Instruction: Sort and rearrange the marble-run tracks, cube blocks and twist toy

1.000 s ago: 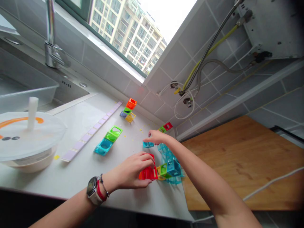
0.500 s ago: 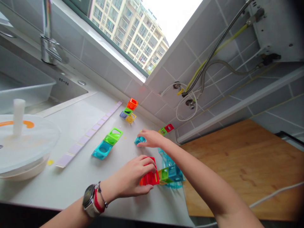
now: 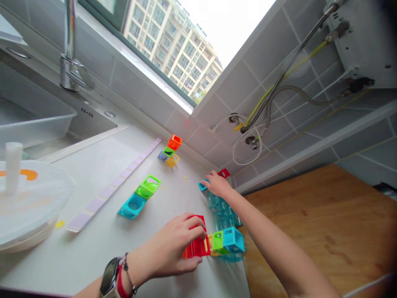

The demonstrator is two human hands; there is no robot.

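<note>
Red plastic blocks (image 3: pixel 198 246) are in the grasp of my left hand (image 3: pixel 178 244), whose fingers curl over their top. Joined or touching at their right are a yellow, a green (image 3: pixel 218 241) and a blue block (image 3: pixel 233 239). Farther back, my right hand (image 3: pixel 217 183) has its fingers on a small blue block (image 3: pixel 203 185), beside a red block (image 3: pixel 223 173) and clear teal pieces (image 3: pixel 221 207). A green block (image 3: pixel 149 186) and a blue block (image 3: pixel 132 205) form a pair on the counter. An orange block (image 3: pixel 174 142) tops a small cluster at the back.
On the left are a round lidded container (image 3: pixel 31 203), a sink (image 3: pixel 89 120) with a tub, and a faucet (image 3: pixel 70 70). A purple strip (image 3: pixel 107 192) lies on the counter. A wooden board (image 3: pixel 310 231) is at the right, below hoses.
My right hand has moved right with the small blue block, to beside the red block and teal pieces. My left hand stays on the red blocks. The view has shifted slightly.
</note>
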